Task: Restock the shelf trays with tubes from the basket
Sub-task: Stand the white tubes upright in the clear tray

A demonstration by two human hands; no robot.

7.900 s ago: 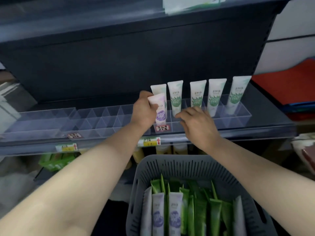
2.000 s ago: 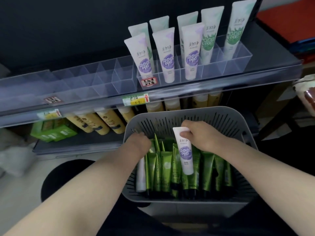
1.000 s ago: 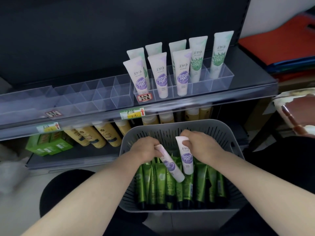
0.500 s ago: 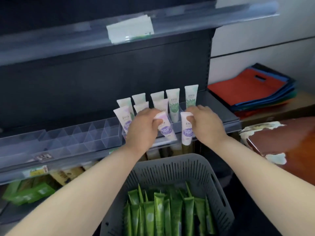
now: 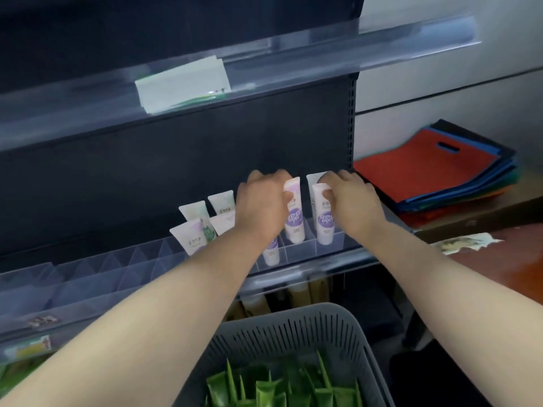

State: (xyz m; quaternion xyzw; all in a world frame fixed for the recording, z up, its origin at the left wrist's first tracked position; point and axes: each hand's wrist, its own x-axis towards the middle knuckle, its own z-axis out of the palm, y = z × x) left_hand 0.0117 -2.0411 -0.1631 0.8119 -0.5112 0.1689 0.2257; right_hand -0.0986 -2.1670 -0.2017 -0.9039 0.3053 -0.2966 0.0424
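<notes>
Two white squeeze tubes with purple labels stand cap-down in neighbouring front slots of the clear plastic divider tray [image 5: 299,254] on the dark shelf. The left hand [image 5: 261,207] grasps the left purple tube [image 5: 293,214] near its crimped top, and the right hand [image 5: 351,205] pinches the right purple tube [image 5: 324,218] the same way. Both look nearly seated, so the step in hand is the placing itself. More white tubes [image 5: 194,227], some green-labelled, fill the slots to the left and behind; many tray slots further left stand empty. Below, the grey slotted plastic basket [image 5: 293,327] holds only green tubes [image 5: 276,389] as far as can be seen. Next, I judge, both hands should let go once the tubes stand firm, then drop to the basket for green tubes and carry them to the empty slots.
</notes>
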